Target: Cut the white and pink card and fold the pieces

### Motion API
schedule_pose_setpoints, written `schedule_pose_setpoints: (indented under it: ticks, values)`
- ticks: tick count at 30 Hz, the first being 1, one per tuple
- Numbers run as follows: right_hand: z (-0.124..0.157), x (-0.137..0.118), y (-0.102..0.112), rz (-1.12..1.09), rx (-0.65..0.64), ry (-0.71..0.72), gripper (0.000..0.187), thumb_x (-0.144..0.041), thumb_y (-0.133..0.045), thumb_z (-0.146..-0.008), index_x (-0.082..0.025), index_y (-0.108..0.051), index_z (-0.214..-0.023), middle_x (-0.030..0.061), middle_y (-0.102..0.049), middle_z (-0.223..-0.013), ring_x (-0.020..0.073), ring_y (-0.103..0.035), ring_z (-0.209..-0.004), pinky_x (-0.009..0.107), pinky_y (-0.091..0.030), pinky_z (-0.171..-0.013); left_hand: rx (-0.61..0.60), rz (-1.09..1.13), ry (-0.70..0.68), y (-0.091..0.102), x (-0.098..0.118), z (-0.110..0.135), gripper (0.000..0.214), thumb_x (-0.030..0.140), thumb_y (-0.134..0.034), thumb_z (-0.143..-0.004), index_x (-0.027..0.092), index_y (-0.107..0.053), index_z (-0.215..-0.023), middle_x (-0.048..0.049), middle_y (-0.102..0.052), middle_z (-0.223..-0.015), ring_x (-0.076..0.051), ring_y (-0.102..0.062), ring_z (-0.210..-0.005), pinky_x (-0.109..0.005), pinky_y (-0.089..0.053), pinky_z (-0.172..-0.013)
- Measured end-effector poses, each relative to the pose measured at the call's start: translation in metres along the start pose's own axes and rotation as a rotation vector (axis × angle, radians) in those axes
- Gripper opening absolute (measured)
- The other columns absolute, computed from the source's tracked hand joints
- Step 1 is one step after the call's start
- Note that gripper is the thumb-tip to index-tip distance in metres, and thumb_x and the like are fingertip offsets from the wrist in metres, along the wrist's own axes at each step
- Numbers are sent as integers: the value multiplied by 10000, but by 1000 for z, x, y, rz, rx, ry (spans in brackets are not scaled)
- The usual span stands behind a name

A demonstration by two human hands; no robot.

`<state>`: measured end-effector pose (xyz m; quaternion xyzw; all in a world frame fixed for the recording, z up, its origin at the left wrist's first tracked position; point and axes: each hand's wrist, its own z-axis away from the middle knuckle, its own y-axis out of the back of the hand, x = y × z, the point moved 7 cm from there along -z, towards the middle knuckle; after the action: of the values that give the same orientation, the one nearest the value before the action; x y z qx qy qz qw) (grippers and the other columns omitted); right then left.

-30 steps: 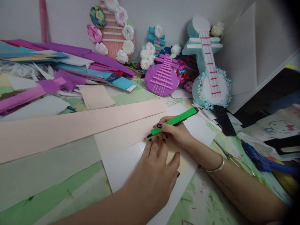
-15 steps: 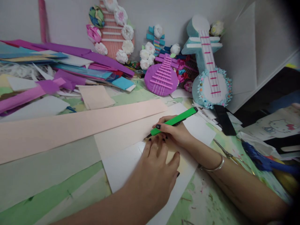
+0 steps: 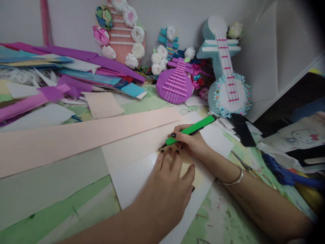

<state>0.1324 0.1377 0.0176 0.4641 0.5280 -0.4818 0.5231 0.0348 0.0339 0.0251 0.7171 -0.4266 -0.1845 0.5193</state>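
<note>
My right hand (image 3: 191, 144) grips a green utility knife (image 3: 195, 128) with a black end, slanting down to the left. Its dark tip meets the paper just beyond my left fingertips. My left hand (image 3: 165, 189) lies over a white sheet (image 3: 134, 183), fingers spread and pressing down near the blade. Under the hands, a pale sheet edge runs across the white paper. Behind them stretches a long pale pink strip (image 3: 88, 139), its right end close to my right hand. Part of the paper beneath both hands is hidden.
Gold-handled scissors (image 3: 250, 168) and a blue tool (image 3: 281, 171) lie at right. Toward the back stand a purple paper instrument (image 3: 175, 86) and a light-blue one (image 3: 225, 71), both with strings. Coloured paper strips (image 3: 83, 57) pile up at back left, near a beige square (image 3: 103, 104).
My right hand and the knife have shifted slightly to the right, the tip moving a little right and away from me. My left hand has stayed in place.
</note>
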Motion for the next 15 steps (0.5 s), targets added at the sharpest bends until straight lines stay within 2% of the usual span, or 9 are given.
schedule_pose_setpoints:
  ticks: [4, 9, 15]
  values:
    - [-1, -2, 5, -27, 55, -9, 207, -270, -750, -643, -154, -600, -559, -5, -582, -547, 72, -449, -452, 191, -293, -400, -13, 3, 5, -1, -1, 1, 405, 405, -446, -943, 189, -510, -1280, -192, -511, -1312, -417, -348, -1342, -590, -325, -1047]
    - [-1, -3, 5, 10, 54, -28, 216, -285, -740, -637, -158, -588, -550, 6, -596, -561, 76, -437, -454, 206, -275, -404, -28, 4, 6, 0, 0, 2, 400, 406, -423, -953, 192, -504, -1281, -199, -505, -1311, -429, -345, -1342, -591, -319, -1051]
    - [-1, -3, 6, 19, 44, -22, 203, -277, -731, -647, -161, -589, -558, -19, -537, -504, 78, -427, -451, 206, -263, -412, -38, 7, 10, 0, 0, 1, 399, 401, -421, -952, 189, -503, -1280, -207, -496, -1318, -434, -350, -1337, -596, -322, -1048]
